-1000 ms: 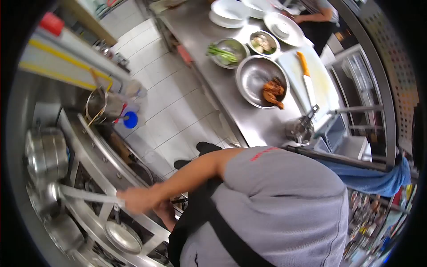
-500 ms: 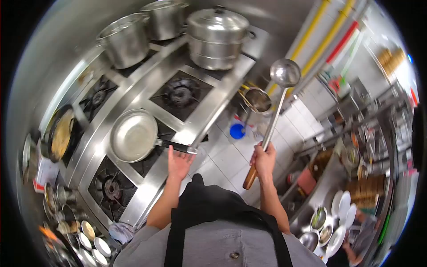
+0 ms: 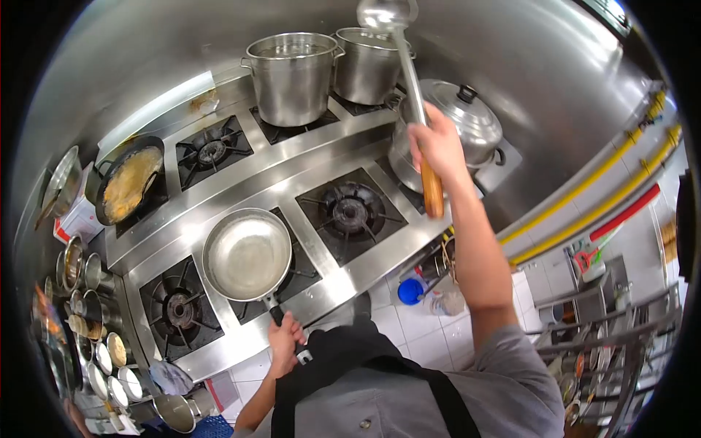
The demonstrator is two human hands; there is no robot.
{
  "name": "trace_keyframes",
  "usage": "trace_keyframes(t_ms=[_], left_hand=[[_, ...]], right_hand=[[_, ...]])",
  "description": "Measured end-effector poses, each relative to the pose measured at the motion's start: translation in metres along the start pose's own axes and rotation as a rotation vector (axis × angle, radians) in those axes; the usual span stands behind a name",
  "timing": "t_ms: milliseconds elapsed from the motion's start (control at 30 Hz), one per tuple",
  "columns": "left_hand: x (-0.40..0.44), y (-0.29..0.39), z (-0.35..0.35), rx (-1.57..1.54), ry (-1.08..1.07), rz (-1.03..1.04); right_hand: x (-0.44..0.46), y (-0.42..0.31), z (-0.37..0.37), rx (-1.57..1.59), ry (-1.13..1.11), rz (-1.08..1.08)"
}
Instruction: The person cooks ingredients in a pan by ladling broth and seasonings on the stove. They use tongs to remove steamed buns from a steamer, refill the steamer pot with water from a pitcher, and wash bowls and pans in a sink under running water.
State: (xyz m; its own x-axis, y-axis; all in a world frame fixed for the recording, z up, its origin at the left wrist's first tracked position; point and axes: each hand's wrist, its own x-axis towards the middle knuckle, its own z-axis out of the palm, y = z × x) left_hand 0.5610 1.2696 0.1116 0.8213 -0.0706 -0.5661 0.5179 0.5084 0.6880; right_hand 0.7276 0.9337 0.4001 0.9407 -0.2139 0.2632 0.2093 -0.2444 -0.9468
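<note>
My left hand (image 3: 285,342) is closed around the black handle of a frying pan (image 3: 247,255). The pan rests over a front burner, and its pale metal inside shows no food. Raised over the back of the stove, my right hand (image 3: 440,146) grips a large ladle (image 3: 412,77) by its lower shaft, above the wooden handle end. The ladle's round bowl points up and away, near the two stockpots. Behind my right forearm stands a lidded steamer pot (image 3: 460,120), partly hidden by the hand.
Two tall stockpots, one nearer (image 3: 292,84) and one behind (image 3: 367,66), stand on the back burners. A black wok (image 3: 135,179) with yellowish contents sits at the left. A bare front burner (image 3: 349,210) lies right of the pan. A blue cup (image 3: 410,292) is low by the floor.
My right hand has swung the ladle up and left, over the stove. My left hand, open beside the pan handle before, now grips it. The view has turned toward the stove.
</note>
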Motion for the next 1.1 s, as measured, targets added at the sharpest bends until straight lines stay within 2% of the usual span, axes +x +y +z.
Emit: trace_keyframes(t_ms=[67,133,200,267,333,400,433,467,533,600,633,800,933,1000,1067,1100], left_hand=[[-0.008,0.014,0.013,0.02,0.0,-0.006],[-0.012,0.02,0.041,0.004,0.018,0.028],[-0.018,0.03,0.083,-0.003,0.069,0.019],[-0.017,0.041,0.117,-0.037,0.078,0.069],[-0.025,0.066,0.159,-0.04,0.039,0.131],[-0.026,0.087,0.188,-0.035,0.045,0.153],[-0.025,0.099,0.202,-0.026,0.043,0.162],[-0.026,0.111,0.214,-0.013,0.041,0.17],[-0.026,0.131,0.233,0.019,0.008,0.186],[-0.021,0.147,0.243,0.025,-0.031,0.181],[-0.023,0.156,0.25,0.023,-0.034,0.16],[-0.013,0.177,0.265,0.023,-0.074,0.144],[-0.007,0.19,0.274,0.015,-0.052,0.152],[-0.004,0.192,0.27,-0.02,-0.078,0.125],[-0.002,0.199,0.27,-0.016,-0.077,0.117],[-0.002,0.202,0.27,-0.01,-0.078,0.111]], right_hand=[[0.064,-0.019,0.001,-0.305,-0.08,0.005],[0.131,-0.021,-0.002,-0.296,-0.199,0.043],[0.185,-0.03,0.001,-0.442,-0.295,0.049],[0.237,-0.025,0.006,-0.491,-0.317,-0.014],[0.279,-0.025,0.011,-0.708,-0.443,0.0],[0.307,-0.024,0.017,-0.714,-0.453,-0.059],[0.318,-0.026,0.022,-0.841,-0.495,-0.11],[0.326,-0.026,0.027,-0.967,-0.533,-0.163],[0.334,-0.028,0.033,-0.955,-0.535,-0.17],[0.342,-0.032,0.039,-1.01,-0.64,-0.226],[0.341,-0.032,0.04,-0.841,-0.555,-0.105],[0.329,-0.04,0.047,-0.747,-0.614,-0.032],[0.335,-0.031,0.068,-0.774,-0.666,-0.066],[0.337,-0.028,0.073,-0.936,-0.646,-0.212],[0.356,-0.013,0.08,-0.968,-0.644,-0.234],[0.353,-0.014,0.078,-0.967,-0.573,-0.238]])
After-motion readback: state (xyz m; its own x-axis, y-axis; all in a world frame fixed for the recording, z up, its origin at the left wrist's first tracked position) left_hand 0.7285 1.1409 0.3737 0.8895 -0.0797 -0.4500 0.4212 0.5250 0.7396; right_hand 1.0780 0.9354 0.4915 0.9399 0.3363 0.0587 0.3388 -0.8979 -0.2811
